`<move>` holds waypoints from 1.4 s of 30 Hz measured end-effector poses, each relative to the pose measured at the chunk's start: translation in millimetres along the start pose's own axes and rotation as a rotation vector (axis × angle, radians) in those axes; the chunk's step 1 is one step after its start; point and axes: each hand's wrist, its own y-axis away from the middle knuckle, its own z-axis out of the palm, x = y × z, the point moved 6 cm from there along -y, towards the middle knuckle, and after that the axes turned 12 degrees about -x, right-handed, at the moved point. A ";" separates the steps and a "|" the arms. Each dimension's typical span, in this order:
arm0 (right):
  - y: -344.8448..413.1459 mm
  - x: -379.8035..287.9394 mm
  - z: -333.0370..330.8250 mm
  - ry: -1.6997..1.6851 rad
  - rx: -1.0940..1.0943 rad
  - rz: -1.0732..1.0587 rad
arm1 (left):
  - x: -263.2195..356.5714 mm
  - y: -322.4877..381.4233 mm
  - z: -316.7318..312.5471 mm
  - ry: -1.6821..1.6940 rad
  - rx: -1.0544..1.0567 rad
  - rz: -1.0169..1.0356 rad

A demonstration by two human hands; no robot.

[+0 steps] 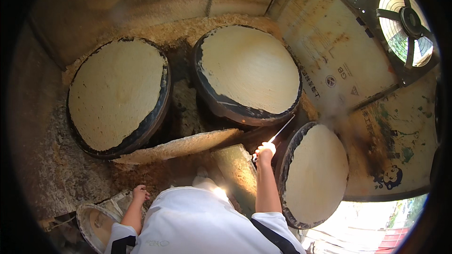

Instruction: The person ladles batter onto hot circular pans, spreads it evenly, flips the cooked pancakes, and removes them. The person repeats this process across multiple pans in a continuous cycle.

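Note:
Three large round black-rimmed griddles stand around me, each covered with a thin pale layer of batter or flatbread: a left griddle [116, 93], a back griddle [250, 68] and a right griddle [316, 176]. My right hand [265, 151] is closed around the handle of a thin metal rod [282, 128], between the back and right griddles. The rod's far end lies near the back griddle's lower right rim. My left hand [140, 194] hangs low on the left, fingers partly curled, above a large bowl [99, 224]; nothing shows in it.
A crusted curved board [183, 145] stands before the left and back griddles, and another panel [238, 165] leans beside my right forearm. Stained wall panels [335, 49] surround the griddles. A fan [409, 21] is set high at the right. Faint steam hangs near the right wall.

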 end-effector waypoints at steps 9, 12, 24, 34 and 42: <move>147.2 64.7 101.0 0.338 0.195 0.234 | -93.2 -33.5 -43.8 0.047 -0.127 -0.081; 179.1 83.3 128.2 0.421 0.124 0.315 | -102.6 -37.9 -51.5 0.031 -0.124 -0.077; 224.3 123.2 219.1 0.727 -0.595 0.428 | -20.6 15.5 -23.6 0.428 -0.228 0.284; 277.5 201.8 290.4 1.050 -1.378 0.994 | 127.1 127.1 1.7 1.322 -0.622 0.684; 286.7 176.9 285.9 0.966 -1.020 1.234 | 137.2 114.5 35.6 1.428 -0.688 0.420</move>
